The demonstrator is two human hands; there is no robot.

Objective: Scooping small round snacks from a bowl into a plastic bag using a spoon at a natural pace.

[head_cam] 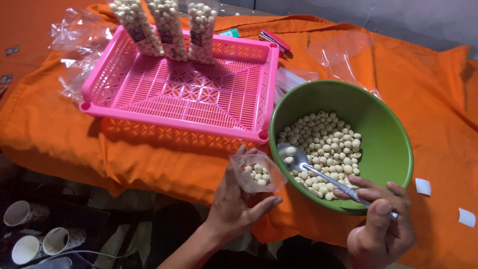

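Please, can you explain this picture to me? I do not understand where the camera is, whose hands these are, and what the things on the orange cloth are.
The camera sits on a person's head and looks down, so both hands are that person's own. The left hand holds a small clear bag with a few pale round balls inside. The right hand holds a metal spoon with its bowl next to the bag's mouth. On the orange cloth stands a green bowl of the same balls, and a pink basket with three filled bags leaning at its far side.
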